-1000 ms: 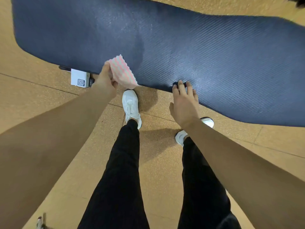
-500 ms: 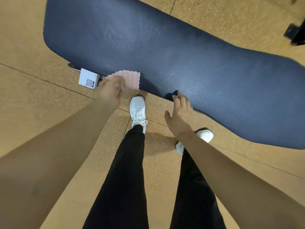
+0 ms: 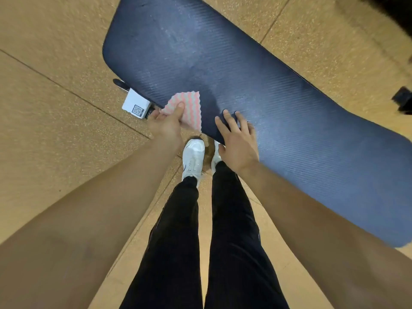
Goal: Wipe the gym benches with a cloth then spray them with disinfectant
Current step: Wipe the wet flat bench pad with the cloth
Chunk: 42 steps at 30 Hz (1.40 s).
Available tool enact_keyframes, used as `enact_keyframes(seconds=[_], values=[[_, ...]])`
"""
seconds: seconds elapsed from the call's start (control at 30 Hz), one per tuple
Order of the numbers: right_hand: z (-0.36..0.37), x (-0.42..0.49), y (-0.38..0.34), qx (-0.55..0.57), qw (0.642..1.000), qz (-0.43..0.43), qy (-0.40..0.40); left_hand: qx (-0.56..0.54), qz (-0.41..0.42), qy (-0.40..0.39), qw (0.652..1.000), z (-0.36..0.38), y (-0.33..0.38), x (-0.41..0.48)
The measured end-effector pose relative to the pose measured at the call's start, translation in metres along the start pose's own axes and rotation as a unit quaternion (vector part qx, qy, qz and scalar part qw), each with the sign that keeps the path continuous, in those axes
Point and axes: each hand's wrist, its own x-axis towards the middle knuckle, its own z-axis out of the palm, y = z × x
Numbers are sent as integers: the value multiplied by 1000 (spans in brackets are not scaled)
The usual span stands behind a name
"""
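Note:
A long dark blue padded bench [image 3: 256, 90] runs from upper left to lower right across the view. My left hand [image 3: 166, 124] pinches a pink and white striped cloth [image 3: 188, 108] at the bench's near edge; the cloth lies partly on the pad. Just to the right, my right hand [image 3: 237, 139] rests flat on the near edge with its fingers spread and nothing in it. No spray bottle is in view.
A white box with a QR code [image 3: 136, 106] pokes out from under the bench beside a black foot [image 3: 120, 83]. My white shoes [image 3: 192, 158] stand close to the bench on the tan cork floor [image 3: 55, 108]. Dark equipment [image 3: 402, 100] sits at the far right.
The view has swung so the bench's left end shows. My left hand has brought the cloth up onto the pad, and my right hand has moved left, closer to the cloth. My feet have stepped together.

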Motion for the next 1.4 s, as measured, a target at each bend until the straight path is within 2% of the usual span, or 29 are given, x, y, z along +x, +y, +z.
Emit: enact_keyframes(seconds=[0.17, 0.23, 0.33, 0.47, 0.53, 0.67, 0.83, 1.0, 1.3, 1.33, 1.4], values=[[-14, 13, -3, -10, 1000, 2, -2, 1, 2, 74, 997, 0, 39, 15], [-17, 17, 1, -10, 1000, -7, 3, 11, 11, 72, 997, 0, 53, 23], [-23, 31, 4, -5, 998, -41, 44, 17, 35, 66, 997, 2, 77, 27], [-35, 68, -5, 33, 989, -101, 102, 25, 28, 80, 996, 5, 110, 34], [-47, 90, -17, 37, 987, -132, 83, 42, 44, 97, 993, 6, 124, 40], [-62, 126, -34, -2, 990, -132, 39, 93, 110, 105, 984, 11, 156, 54], [-59, 137, -24, -39, 988, -138, 58, 256, 230, 47, 938, 17, 188, 76], [-59, 139, -24, -28, 989, -135, 60, 355, 281, -3, 891, 32, 207, 78], [-60, 141, -32, 23, 989, -109, 96, 487, 393, -119, 771, 70, 239, 83], [-63, 144, -34, 39, 988, -102, 109, 486, 399, -123, 768, 66, 241, 86], [-71, 156, -42, 89, 981, -101, 137, 455, 375, -122, 799, 52, 243, 94]])
